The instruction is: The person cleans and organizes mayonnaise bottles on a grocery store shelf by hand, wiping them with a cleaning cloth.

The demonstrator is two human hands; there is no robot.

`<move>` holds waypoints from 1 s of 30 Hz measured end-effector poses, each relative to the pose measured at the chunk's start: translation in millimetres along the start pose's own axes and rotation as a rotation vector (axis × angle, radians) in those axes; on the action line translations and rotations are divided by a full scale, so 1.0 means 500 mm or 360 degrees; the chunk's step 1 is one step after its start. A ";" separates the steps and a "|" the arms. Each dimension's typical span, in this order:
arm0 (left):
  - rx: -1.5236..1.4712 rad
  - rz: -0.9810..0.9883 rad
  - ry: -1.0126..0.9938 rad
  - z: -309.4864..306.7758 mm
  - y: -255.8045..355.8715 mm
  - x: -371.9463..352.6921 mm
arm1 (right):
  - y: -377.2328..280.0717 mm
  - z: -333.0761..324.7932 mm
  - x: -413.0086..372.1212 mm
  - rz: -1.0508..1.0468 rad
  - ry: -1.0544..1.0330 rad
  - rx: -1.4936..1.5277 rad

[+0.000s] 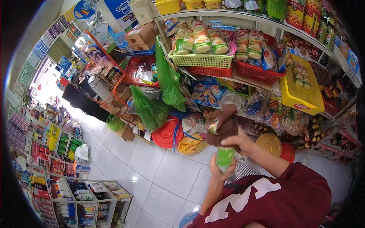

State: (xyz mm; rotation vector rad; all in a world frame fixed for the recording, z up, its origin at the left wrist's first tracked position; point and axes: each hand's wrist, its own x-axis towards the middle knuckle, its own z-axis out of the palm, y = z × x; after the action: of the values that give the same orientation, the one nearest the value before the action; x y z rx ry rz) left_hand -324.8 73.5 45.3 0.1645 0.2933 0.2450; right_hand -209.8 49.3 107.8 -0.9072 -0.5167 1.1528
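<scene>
Pale tiled floor [167, 178] at six o'clock, crowded display racks [81, 205] between seven and eight, bright doorway [47, 78] out toward ten. From twelve to three o'clock, shop shelving [254, 15] with a pale green basket [201, 60] and a red basket [260, 76] loaded with bagged goods, then a yellow basket [298, 97] with a few packets inside. Green plastic bag [169, 81] near eleven o'clock, red lid [167, 133] toward seven.

Just off centre, toward four o'clock: a green-ended pack [226, 156], slightly blurred, held clear of the floor between left hand [219, 173] and right hand [240, 141]. Over its upper part, a dark brown cloth [224, 131], with a printed bit of wrapping [214, 127], probably of the same pack, peeping out on the cloth's nine o'clock side.

Judging by the hold, at the step of wiping the pack. Calls next, most likely, for a steady grip on the green end and a turn of the cloth around the rest.

Left fingers, at the pack's seven o'clock: curled closed around the green end. Right fingers, at its one o'clock: closed on the bunched cloth, apparently pressing it against the pack. Cannot tell the firmness of that press.
</scene>
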 end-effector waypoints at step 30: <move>0.1935 0.0444 0.0188 -0.011 -0.007 -0.122 | -0.003 -0.050 -0.110 -0.0075 0.0317 0.0343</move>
State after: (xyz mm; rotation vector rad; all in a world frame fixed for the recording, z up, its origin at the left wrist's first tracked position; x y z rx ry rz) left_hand -382.2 55.1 55.7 1.4028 0.5093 0.3264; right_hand -209.5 -10.5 100.1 -0.8078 -0.2454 1.0399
